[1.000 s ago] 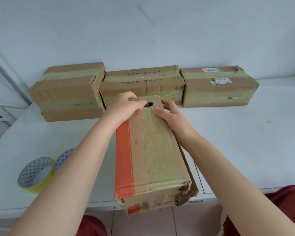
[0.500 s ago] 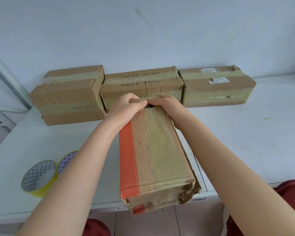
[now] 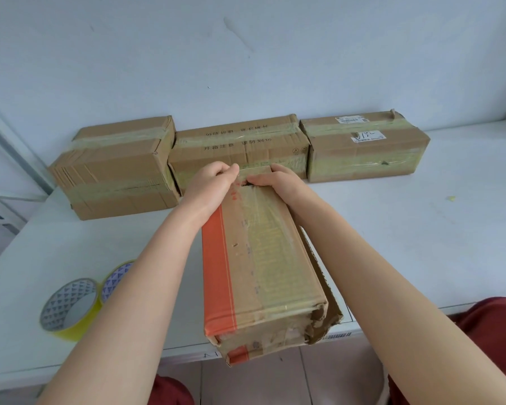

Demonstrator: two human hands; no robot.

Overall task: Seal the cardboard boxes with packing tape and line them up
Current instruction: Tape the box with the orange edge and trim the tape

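Box no. 4, hands on its far end

Box (image 3: 260, 258) lies lengthwise at the table's (image 3: 421, 229) front edge. Its near end hangs over that edge and its far end points at the back row (image 3: 243, 141), 3 taped boxes side by side along the back edge. Both hands grip the far top edge: left hand (image 3: 214, 185) bunched w/ fingers tucked over the end, right hand (image 3: 278, 182) thumb on top, fingers wrapped round the corner. Prob pressing the tape strip (image 3: 269, 229) down over the end, or about to swing the box into line, can't tell which. The row's middle box is right in front, so imo it has to turn and go right of the row. 2 rolls (image 3: 67, 308) sit twd the front left corner, beside the left forearm, not in the way. Torn flap (image 3: 324, 287) on the box's right side could snag.
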